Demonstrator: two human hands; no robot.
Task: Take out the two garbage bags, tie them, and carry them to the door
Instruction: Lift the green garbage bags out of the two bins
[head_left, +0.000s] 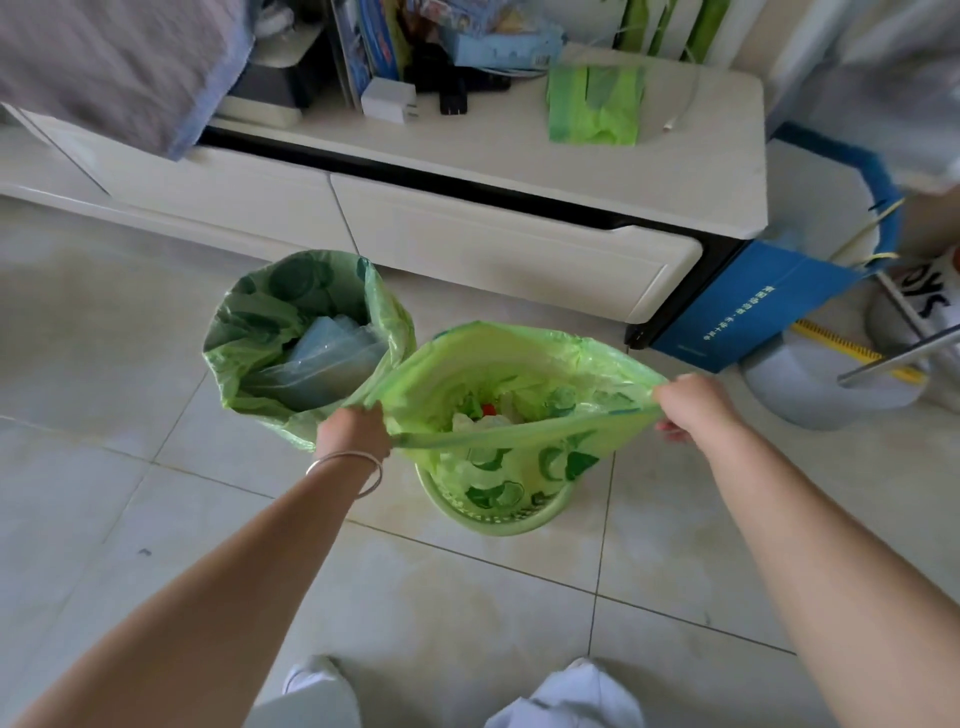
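Two green garbage bags stand on the tiled floor. The right bag (519, 364) is raised partly out of its green mesh bin (498, 519), its mouth stretched wide. My left hand (353, 428) grips the bag's left rim and my right hand (693, 408) grips its right rim. White and red rubbish shows inside. The left bag (244, 332) still lines its own bin, rim folded over, with clear plastic packaging inside. It touches the stretched bag's left edge.
A low white cabinet (467, 228) runs behind the bins, with a folded green bag roll (592, 104), chargers and books on top. A blue paper bag (748, 306), a pale stool and metal legs crowd the right. My feet are at the bottom edge.
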